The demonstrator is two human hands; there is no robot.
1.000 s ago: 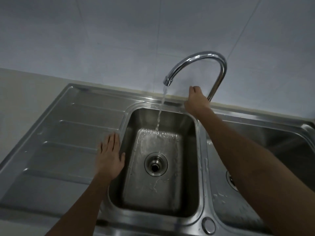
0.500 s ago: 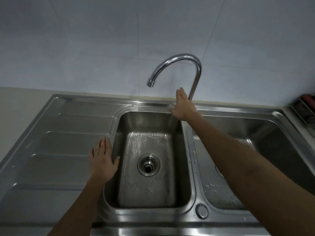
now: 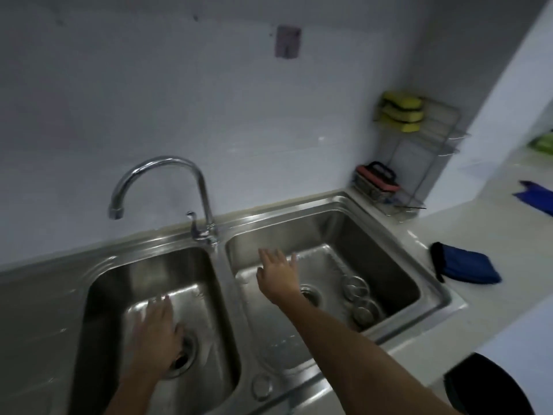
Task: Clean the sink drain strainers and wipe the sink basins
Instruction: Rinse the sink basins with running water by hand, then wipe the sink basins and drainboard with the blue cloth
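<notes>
Two round metal strainers (image 3: 355, 285) are lying in the right basin (image 3: 329, 235), one beside the other near its right wall, shiny and grey, just right of the open drain (image 3: 311, 295). The right hand (image 3: 278, 277) is hovering over this basin, fingers spread apart and holding nothing. The left hand (image 3: 154, 339) is reaching into the left basin (image 3: 179, 265), fingers straight and loose, partly covering the left drain (image 3: 185, 354). The faucet (image 3: 161, 163) is pointing left. A blue cloth (image 3: 466, 266) is lying on the counter, right of the sink.
</notes>
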